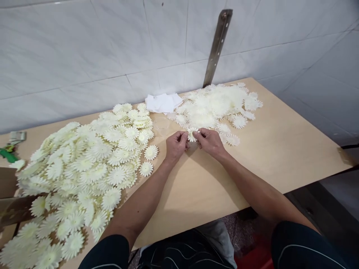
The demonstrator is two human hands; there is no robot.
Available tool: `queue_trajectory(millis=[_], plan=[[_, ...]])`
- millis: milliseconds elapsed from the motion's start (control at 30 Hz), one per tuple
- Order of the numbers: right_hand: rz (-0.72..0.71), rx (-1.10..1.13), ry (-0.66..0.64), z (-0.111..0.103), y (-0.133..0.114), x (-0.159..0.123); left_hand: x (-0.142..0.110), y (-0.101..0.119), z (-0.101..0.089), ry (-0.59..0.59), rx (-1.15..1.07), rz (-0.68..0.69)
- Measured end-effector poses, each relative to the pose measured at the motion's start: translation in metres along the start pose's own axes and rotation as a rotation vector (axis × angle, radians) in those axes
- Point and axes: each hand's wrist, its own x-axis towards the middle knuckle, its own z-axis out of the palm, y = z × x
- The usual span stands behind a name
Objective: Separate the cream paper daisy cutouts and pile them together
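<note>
A small cream artificial flower (192, 134) is pinched between my two hands, just above the tabletop. My left hand (176, 146) grips its left edge with thumb and fingers, and my right hand (209, 142) grips the right edge the same way. Beyond my right hand lies a pile of pale flower pieces (213, 106) with many thin petals. To the left spreads a much larger heap of yellowish-white flower pieces (92, 157). Two single flowers, one of them a loose flower (146, 169), lie between that heap and my left hand.
White paper sheets (163, 102) lie at the table's back, with a clear round dish (161, 126) before them. A metal bracket (218, 48) rises against the tiled wall (112, 41). A brown box (11, 198) and a green object (8, 155) are at far left. The wooden table (280, 149) ends at right.
</note>
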Motion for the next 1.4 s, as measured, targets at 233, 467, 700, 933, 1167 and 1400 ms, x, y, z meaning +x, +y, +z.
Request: queue_trajectory(millis=[233,467,700,933,1167,1400], plan=[[0.01,-0.002,0.019,0.004,-0.006,-0.003,0.001,-0.003,0.0,-0.009,-0.028,-0.015],[0.094,0.141,-0.078,0.002,-0.013,-0.002,0.0,-0.005,0.0,0.004,-0.019,0.032],[0.019,-0.048,-0.005,0.001,-0.008,-0.003,-0.003,-0.004,0.002,-0.04,-0.004,0.02],[0.025,0.156,-0.166,0.002,-0.008,-0.003,-0.001,-0.004,0.002,-0.034,-0.04,0.005],[0.132,0.331,-0.122,0.004,-0.012,-0.002,0.002,-0.006,0.001,0.049,-0.048,0.007],[0.089,0.159,-0.048,-0.005,-0.016,-0.005,-0.001,-0.002,0.0,-0.063,-0.037,-0.022]])
